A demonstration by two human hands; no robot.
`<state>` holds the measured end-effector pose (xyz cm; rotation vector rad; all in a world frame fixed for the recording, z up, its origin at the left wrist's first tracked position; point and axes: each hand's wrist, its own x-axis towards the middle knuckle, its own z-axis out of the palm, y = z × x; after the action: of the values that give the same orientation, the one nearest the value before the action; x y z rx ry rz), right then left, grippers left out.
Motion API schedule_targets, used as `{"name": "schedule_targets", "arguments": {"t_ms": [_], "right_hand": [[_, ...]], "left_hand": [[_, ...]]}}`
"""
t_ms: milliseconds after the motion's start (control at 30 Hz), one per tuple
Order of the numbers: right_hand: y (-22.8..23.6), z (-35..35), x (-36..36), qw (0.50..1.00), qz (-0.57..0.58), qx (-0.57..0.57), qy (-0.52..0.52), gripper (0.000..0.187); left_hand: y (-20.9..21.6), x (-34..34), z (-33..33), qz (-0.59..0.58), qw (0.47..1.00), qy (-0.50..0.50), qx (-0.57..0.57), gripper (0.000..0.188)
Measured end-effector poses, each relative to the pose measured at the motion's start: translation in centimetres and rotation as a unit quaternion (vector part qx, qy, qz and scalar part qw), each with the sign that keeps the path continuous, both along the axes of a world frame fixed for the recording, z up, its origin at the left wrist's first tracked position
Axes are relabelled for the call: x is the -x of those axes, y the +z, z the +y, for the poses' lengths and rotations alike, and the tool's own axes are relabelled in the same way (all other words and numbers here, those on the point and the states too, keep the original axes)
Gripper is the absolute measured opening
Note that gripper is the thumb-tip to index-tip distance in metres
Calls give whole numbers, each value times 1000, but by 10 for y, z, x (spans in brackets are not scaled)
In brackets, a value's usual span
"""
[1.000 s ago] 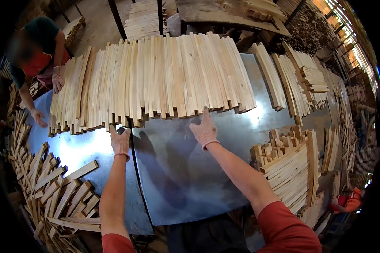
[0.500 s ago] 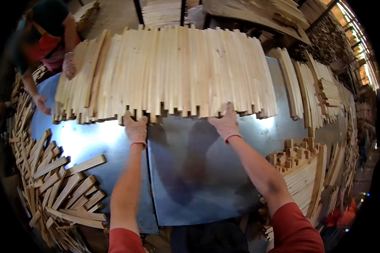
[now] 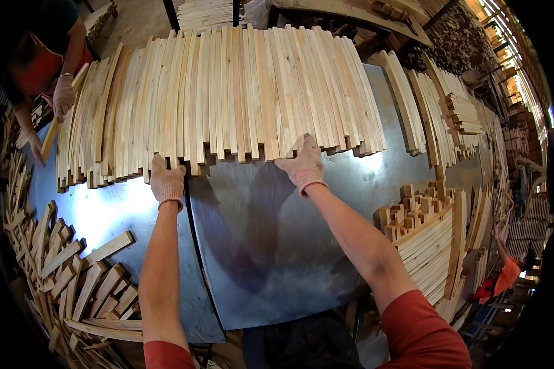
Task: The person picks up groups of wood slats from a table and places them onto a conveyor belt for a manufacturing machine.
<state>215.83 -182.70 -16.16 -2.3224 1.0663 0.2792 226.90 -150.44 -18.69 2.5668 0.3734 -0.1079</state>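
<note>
A broad row of pale wooden strips (image 3: 240, 92) lies side by side across the metal table, with uneven near ends. My left hand (image 3: 167, 183), in a pale pinkish glove, touches the near ends left of centre, its thumb and a finger spread. Farther right, my right hand (image 3: 305, 167), gloved alike, rests against the near edge. Its fingers reach onto the strips and its thumb points left. Neither hand is wrapped round a strip; the undersides of the fingers are hidden.
At the row's left end a co-worker's gloved hands (image 3: 64, 95) hold one strip. Loose short wood pieces (image 3: 98, 283) are heaped at the left. A stack of strips (image 3: 428, 246) stands at the right, with more strips (image 3: 406, 104) behind it. The metal tabletop (image 3: 258, 246) has a seam.
The view has shifted, so the row appears farther left and higher. My hands stay at its near edge. The co-worker's hands, apart before, now have a strip between them.
</note>
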Motion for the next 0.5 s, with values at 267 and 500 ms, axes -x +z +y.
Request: {"name": "schedule_targets", "arguments": {"t_ms": [267,500], "right_hand": [[-6,-2,33,996,-87,17,-8,90],[1,39,184,993,-119,0,-3,87]], "left_hand": [[-26,24,12,-90,996,-27,3,75],[-17,178,59,-54,998,-29,33,62]]}}
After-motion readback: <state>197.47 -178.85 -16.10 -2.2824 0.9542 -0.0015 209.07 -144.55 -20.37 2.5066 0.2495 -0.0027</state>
